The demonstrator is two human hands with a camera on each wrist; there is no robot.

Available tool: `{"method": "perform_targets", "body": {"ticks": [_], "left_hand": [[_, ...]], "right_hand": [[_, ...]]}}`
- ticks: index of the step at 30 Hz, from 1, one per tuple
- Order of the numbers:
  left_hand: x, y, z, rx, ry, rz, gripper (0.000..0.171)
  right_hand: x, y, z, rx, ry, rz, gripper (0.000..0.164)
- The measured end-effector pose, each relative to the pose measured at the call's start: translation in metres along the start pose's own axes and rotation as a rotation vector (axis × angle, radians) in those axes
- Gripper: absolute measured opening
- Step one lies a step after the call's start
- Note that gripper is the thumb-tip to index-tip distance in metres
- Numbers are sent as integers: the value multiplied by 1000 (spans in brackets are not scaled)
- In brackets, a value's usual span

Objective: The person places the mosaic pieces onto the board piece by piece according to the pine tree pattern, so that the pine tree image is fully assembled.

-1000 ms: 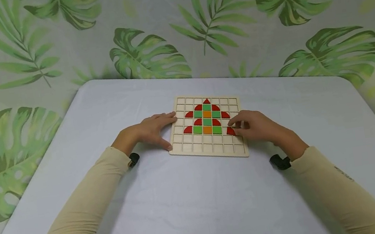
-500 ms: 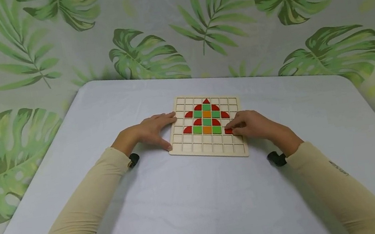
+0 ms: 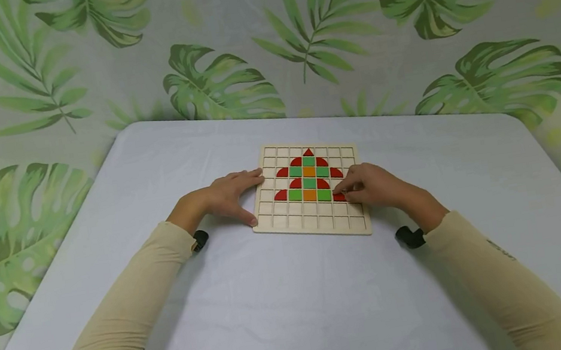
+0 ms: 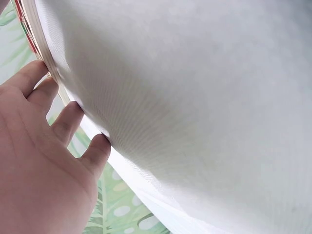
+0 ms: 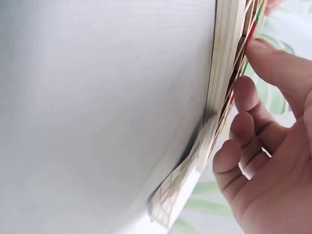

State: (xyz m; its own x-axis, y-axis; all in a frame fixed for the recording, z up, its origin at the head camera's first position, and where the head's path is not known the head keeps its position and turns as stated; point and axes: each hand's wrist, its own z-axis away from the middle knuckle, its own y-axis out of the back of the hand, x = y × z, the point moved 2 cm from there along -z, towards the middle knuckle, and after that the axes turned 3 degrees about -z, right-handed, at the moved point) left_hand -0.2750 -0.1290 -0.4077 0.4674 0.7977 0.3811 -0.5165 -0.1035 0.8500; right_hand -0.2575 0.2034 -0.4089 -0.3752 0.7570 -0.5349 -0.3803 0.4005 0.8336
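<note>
A square wooden grid board (image 3: 303, 220) lies on the white-covered table, with red, green and orange tiles forming a tree-like shape on it. My right hand (image 3: 371, 185) is over its right side, thumb and index finger pinching a red quarter-round tile (image 3: 339, 197) at the right end of the lowest filled row. In the right wrist view, the thumb (image 5: 268, 61) is at the board's upper face and the other fingers are bent. My left hand (image 3: 226, 196) spreads its fingers along the board's left edge; the left wrist view shows the fingertips (image 4: 41, 68) at that edge.
The white table (image 3: 278, 308) extends around the board. A leaf-printed cloth (image 3: 334, 22) hangs behind it. In the right wrist view, a pale piece with a grid pattern (image 5: 173, 192) sticks out by the board's edge. Dark wrist cameras (image 3: 410, 236) sit under both wrists.
My right hand has moved slightly left with the red tile, which has gone from tilted at the board's right side to lying low beside the green tile. The left hand has stayed put.
</note>
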Motion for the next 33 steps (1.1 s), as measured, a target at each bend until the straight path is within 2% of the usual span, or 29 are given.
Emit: {"method": "perform_targets", "body": {"ticks": [6,12,18,28,33], "left_hand": [[2,0,0,-9,13,-6,101],[4,0,0,-11,21,-9,101],[5,1,1,-8,8,-17,100],[3,-2,0,-8,1,-23,101],[3,-1,0,-1,5,-24,100]], "right_hand": [[7,17,18,61,15,10,24],[22,41,51,87,-40,75,25],[41,54,84,113,-32,116,22],[69,51,119,131,-19,155,20],[81,44,129,130,-82,115,23]]}}
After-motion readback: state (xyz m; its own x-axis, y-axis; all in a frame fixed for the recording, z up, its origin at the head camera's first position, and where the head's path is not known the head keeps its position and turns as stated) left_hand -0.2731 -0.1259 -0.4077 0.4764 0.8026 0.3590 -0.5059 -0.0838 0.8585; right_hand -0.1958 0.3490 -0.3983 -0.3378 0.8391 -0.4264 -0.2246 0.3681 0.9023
